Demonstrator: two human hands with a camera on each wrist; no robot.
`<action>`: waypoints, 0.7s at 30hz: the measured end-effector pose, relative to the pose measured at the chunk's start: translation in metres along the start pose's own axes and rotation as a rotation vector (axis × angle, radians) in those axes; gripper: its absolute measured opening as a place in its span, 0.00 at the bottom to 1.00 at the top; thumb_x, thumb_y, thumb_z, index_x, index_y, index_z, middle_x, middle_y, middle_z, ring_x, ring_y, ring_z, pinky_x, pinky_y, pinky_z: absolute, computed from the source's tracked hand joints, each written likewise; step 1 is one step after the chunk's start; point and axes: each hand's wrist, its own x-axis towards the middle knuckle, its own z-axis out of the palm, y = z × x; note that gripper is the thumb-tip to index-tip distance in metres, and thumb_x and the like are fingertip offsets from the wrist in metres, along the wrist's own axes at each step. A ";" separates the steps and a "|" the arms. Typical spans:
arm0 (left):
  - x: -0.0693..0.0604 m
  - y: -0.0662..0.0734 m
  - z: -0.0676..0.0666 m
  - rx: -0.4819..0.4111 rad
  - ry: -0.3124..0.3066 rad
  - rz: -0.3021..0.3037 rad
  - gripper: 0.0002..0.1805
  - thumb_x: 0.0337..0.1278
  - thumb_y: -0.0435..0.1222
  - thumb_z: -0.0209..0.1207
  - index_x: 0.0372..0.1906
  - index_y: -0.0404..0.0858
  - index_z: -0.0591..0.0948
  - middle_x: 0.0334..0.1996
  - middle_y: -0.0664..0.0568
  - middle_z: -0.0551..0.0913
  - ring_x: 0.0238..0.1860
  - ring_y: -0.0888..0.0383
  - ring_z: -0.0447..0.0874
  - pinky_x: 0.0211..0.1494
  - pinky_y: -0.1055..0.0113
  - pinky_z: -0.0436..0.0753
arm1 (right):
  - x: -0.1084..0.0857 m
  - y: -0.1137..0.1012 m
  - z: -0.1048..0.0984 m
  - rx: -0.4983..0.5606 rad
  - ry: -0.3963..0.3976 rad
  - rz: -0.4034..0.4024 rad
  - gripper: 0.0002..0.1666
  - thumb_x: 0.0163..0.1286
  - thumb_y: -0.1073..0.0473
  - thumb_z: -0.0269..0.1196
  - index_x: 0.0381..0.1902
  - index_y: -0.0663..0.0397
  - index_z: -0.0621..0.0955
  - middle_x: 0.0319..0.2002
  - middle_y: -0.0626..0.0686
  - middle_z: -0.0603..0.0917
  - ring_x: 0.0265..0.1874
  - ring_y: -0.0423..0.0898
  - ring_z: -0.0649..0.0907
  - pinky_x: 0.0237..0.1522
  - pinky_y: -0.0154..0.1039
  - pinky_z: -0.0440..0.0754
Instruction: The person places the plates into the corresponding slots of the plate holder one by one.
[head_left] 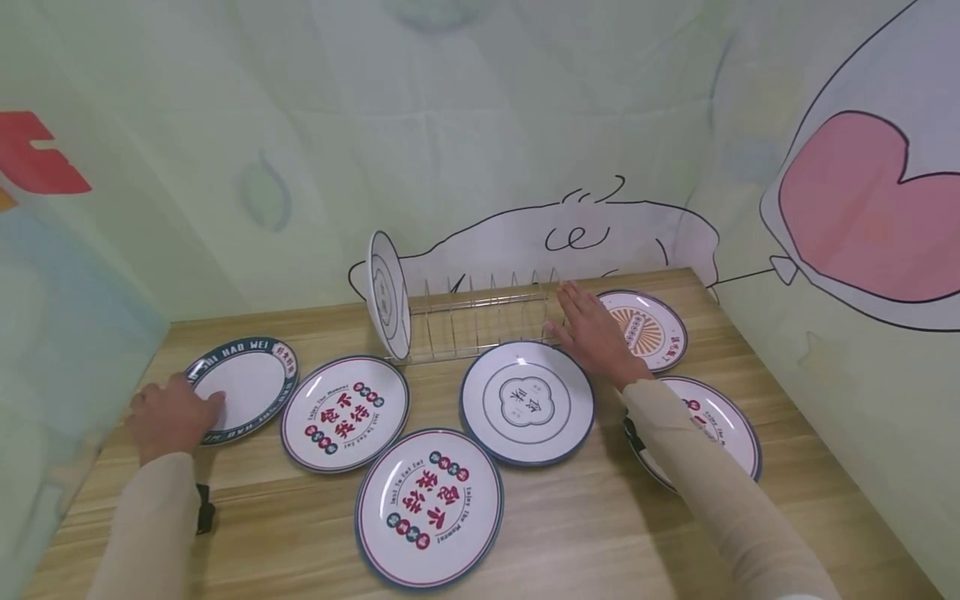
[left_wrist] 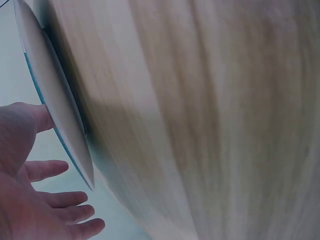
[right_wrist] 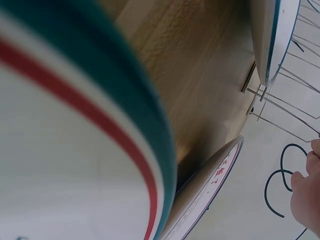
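At the left, my left hand (head_left: 171,414) reaches over a white plate with a dark green lettered rim (head_left: 247,387). In the left wrist view its thumb lies over the face of that plate (left_wrist: 60,100), while the spread fingers (left_wrist: 65,200) extend past the rim. My right hand (head_left: 596,333) is by the right end of a wire dish rack (head_left: 480,348), fingers extended, holding nothing; I cannot tell whether it touches the wire. One white plate (head_left: 388,296) stands upright in the rack's left end.
Flat on the wooden table (head_left: 285,533) lie two red-lettered plates (head_left: 345,414) left and front, a blue-rimmed plate (head_left: 527,403) before the rack, an orange sunburst plate (head_left: 645,329), and another plate (head_left: 735,425) partly under the right forearm. A printed cloth (head_left: 300,167) stands behind.
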 end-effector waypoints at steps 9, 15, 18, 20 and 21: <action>0.001 -0.006 0.005 -0.034 -0.058 -0.086 0.45 0.69 0.55 0.45 0.64 0.14 0.56 0.55 0.13 0.63 0.56 0.24 0.64 0.57 0.36 0.72 | 0.001 0.002 0.001 -0.003 -0.005 -0.002 0.41 0.79 0.45 0.50 0.77 0.64 0.54 0.80 0.62 0.52 0.80 0.56 0.50 0.80 0.52 0.48; 0.004 -0.006 0.008 -0.066 -0.079 -0.129 0.47 0.70 0.55 0.45 0.66 0.13 0.52 0.57 0.12 0.60 0.57 0.24 0.63 0.60 0.38 0.71 | 0.001 0.003 0.002 -0.005 0.006 -0.005 0.41 0.79 0.45 0.50 0.77 0.65 0.55 0.80 0.62 0.52 0.80 0.57 0.51 0.80 0.52 0.49; 0.003 -0.003 0.007 -0.083 -0.079 -0.142 0.45 0.70 0.53 0.45 0.66 0.12 0.52 0.57 0.12 0.61 0.57 0.24 0.63 0.60 0.38 0.71 | 0.001 0.003 0.002 0.003 0.013 -0.006 0.41 0.78 0.45 0.51 0.77 0.65 0.55 0.80 0.62 0.52 0.80 0.56 0.51 0.80 0.52 0.49; 0.003 -0.002 0.006 -0.087 -0.079 -0.141 0.44 0.70 0.51 0.45 0.66 0.12 0.52 0.57 0.13 0.61 0.57 0.25 0.63 0.61 0.38 0.70 | 0.001 0.004 0.003 0.004 0.015 -0.007 0.41 0.78 0.45 0.51 0.77 0.65 0.56 0.79 0.62 0.52 0.80 0.57 0.51 0.79 0.53 0.49; 0.003 -0.001 0.006 -0.095 -0.083 -0.142 0.44 0.70 0.50 0.45 0.66 0.12 0.52 0.58 0.13 0.60 0.57 0.25 0.62 0.61 0.38 0.70 | 0.001 0.004 0.003 0.004 0.015 -0.007 0.41 0.78 0.45 0.51 0.77 0.65 0.56 0.79 0.62 0.52 0.80 0.57 0.51 0.79 0.53 0.50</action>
